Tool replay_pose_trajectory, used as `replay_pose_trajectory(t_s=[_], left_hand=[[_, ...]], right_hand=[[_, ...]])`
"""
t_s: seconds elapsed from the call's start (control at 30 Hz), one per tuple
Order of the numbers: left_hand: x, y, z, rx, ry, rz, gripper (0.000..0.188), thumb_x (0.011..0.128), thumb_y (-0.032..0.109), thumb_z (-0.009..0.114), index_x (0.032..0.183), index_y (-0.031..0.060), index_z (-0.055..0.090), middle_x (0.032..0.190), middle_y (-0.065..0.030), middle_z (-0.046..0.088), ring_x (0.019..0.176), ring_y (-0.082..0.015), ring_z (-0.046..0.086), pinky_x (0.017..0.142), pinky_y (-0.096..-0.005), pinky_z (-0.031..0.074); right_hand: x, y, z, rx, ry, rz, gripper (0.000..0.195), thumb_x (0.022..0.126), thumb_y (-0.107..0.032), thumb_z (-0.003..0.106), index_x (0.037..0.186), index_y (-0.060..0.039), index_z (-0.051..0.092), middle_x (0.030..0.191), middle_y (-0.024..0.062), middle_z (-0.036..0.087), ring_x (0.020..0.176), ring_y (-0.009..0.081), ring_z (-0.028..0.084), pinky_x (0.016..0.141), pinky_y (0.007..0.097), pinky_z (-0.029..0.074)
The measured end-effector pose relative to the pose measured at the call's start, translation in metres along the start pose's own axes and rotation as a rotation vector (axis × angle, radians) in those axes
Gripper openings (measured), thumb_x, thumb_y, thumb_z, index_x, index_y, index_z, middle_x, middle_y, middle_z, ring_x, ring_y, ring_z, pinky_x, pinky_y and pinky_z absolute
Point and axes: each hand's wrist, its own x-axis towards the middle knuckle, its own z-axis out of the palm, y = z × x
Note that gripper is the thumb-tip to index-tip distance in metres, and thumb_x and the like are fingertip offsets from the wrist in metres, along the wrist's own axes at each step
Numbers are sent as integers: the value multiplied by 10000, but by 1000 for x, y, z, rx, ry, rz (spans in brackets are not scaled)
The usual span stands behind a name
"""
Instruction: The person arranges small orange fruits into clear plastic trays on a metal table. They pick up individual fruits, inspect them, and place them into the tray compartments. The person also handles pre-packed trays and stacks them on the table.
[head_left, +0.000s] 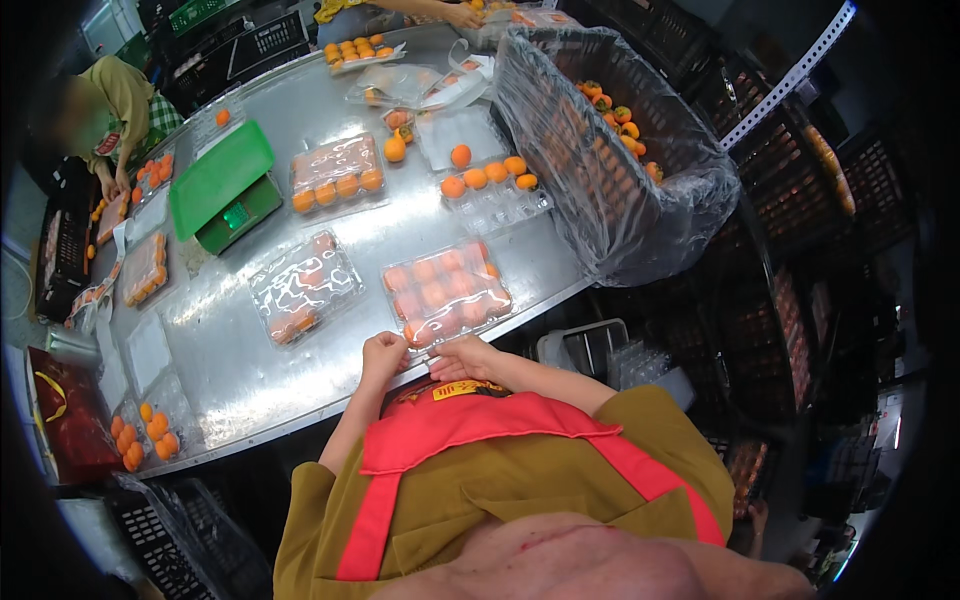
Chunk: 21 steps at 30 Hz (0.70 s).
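A clear plastic clamshell box (448, 291) filled with rows of orange persimmons lies with its lid down at the table's near edge. My left hand (385, 356) pinches its near left corner, fingers curled. Along the same near rim, my right hand (466, 358) has its thumb at the plastic and its fingers extended beneath the edge. To the left lies another clear clamshell (306, 289), its contents partly hidden by glare, with some orange fruit showing through.
A green scale (225, 184) stands on the metal table (225, 330). Beyond my box are a partly filled fruit tray (491, 187) and a packed clamshell (337, 174). A plastic-lined crate (615, 165) holds persimmons at right. Co-workers' hands (112, 184) work at the far left and the back.
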Motion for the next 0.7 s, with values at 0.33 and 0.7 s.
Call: replay_pose_trajectory(t_s=[0.33,0.7], left_hand=[[-2,3,1,10,-39,6,150,801,154,614,749,13,615,633,-82,633,514,-133,597,469,-239,482],[-10,12,7,-23,-107,-1,189,842,196,600,750,30,598,625,-71,625,501,-129,590,462,-239,480]], right_hand=[[7,8,0,77,27,-83,281,904,-169,638,1082,40,577,979,198,669,864,293,689,732,349,587],[1,6,14,0,144,-89,287,926,-160,579,1128,42,556,976,214,672,870,305,686,744,373,583]])
